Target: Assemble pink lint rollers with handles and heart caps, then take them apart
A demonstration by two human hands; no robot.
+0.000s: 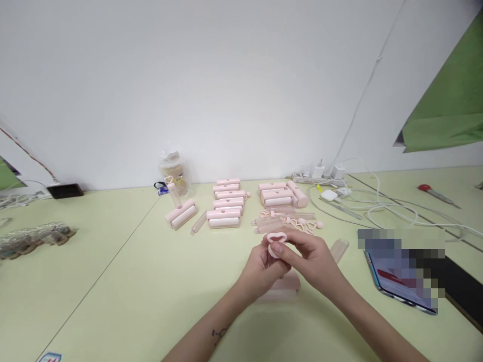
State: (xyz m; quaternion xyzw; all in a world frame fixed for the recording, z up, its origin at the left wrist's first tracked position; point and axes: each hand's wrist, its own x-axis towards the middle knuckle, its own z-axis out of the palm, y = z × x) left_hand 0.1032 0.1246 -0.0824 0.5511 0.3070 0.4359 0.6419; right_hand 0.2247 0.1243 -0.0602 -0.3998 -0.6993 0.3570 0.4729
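Two bare hands meet over a pale green table [124, 301], fingers drawn in close around a pink heart-shaped piece [284, 235]. The left hand [264, 271] curls shut around its lower part, though the inside of that grip is hidden; the right hand [311, 254] pinches the piece with its thumb pressed on the near side. Just under the fingers, partly covered by them, lies a pink-and-white roller case [290, 287]. Directly beyond the fingertips I can see clear tubes [267, 221] and a jumble of pink heart pieces [302, 222], with a cluster of pink cases [277, 195] behind. Farther off to the fingers' left, more cases stand in a column [223, 216]. To the fingers' right, a single clear tube [339, 249] rests beside the hand, and a phone [392, 281], partly blurred, lies well apart from it.
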